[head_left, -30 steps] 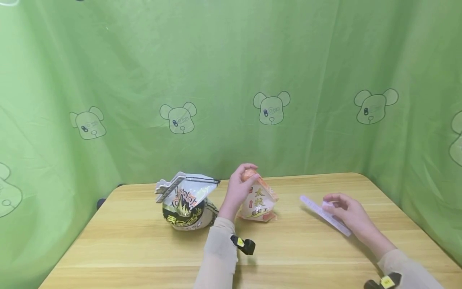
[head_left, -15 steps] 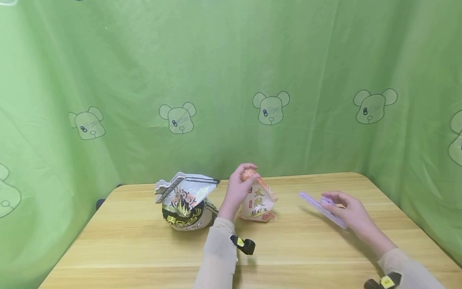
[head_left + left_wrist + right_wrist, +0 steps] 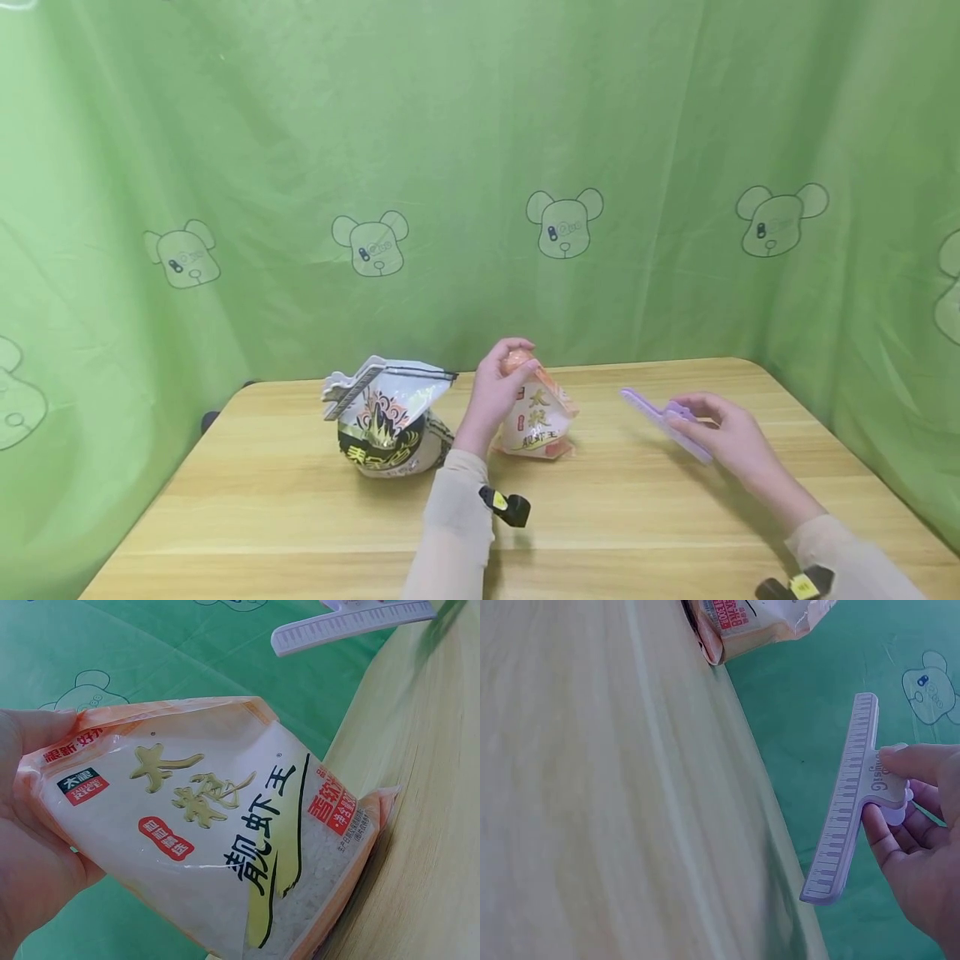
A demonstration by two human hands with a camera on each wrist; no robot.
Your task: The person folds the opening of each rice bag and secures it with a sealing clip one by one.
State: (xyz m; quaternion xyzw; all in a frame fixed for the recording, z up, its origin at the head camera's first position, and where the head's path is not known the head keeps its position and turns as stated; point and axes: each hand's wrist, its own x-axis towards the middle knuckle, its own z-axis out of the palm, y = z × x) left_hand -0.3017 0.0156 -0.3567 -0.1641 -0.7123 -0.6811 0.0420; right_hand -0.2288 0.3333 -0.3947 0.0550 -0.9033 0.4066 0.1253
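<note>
My left hand [image 3: 501, 390] grips the folded top corner of a white and orange bag of rice [image 3: 536, 421], which stands on the table. In the left wrist view, the thumb lies at the upper edge of the rice bag [image 3: 202, 802], and grains show through its clear lower part. To the right, my right hand [image 3: 731, 437] pinches a long purple bag clip [image 3: 663, 421] by its handle, held above the table. Piano-key markings run along the bar of the bag clip [image 3: 840, 817] in the right wrist view. The clip and the rice bag are apart.
Left of my left arm stands a black and white bag [image 3: 393, 425], its folded top held by a grey bag clip [image 3: 356, 392]. Both bags stand on a wooden table [image 3: 300, 525]. A green curtain [image 3: 465, 125] with bear prints hangs behind and at the sides.
My right hand has raised the purple clip slightly and turned it, so its bar sits a little higher. The left hand and both bags have stayed in place.
</note>
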